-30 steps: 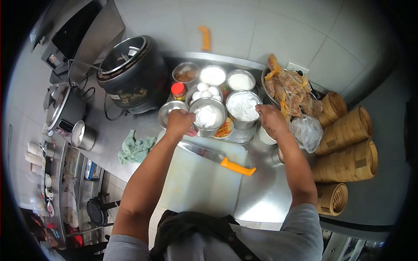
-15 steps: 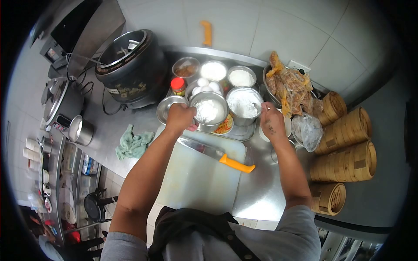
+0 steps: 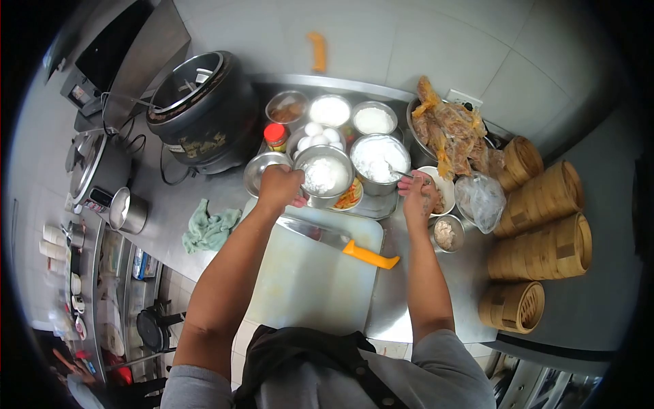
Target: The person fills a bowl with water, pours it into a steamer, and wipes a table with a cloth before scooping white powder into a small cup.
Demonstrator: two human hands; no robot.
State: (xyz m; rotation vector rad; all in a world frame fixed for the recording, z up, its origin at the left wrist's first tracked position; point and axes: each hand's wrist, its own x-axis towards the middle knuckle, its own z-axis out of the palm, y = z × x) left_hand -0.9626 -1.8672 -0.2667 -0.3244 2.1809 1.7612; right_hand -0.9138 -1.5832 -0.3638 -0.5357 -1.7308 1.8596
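Note:
My left hand [image 3: 282, 186] grips the rim of a metal bowl [image 3: 322, 172] with white powder in it, held over the tray. With closed fingers, my right hand [image 3: 418, 194] holds the handle of a spoon [image 3: 405, 174], whose head sits in white powder inside a second metal bowl [image 3: 381, 159]. Behind the left bowl lie several white eggs [image 3: 318, 136] in a bowl. A dish of orange and green shreds [image 3: 350, 195] is partly covered by the held bowl. Beside my right hand stand a white bowl [image 3: 446, 187] and a small metal bowl of pale paste [image 3: 447, 233].
An orange-handled knife [image 3: 368, 255] lies across the white cutting board [image 3: 310, 286]. At the left are a green cloth [image 3: 208, 227] and a large black pot [image 3: 204, 116]. Bamboo steamers [image 3: 541, 252] and bagged brown food [image 3: 446, 129] stand at the right.
My right hand has moved toward me and slightly left, turning with the spoon. The white bowl and small bowl of paste show more now. My left hand keeps its grip on the bowl.

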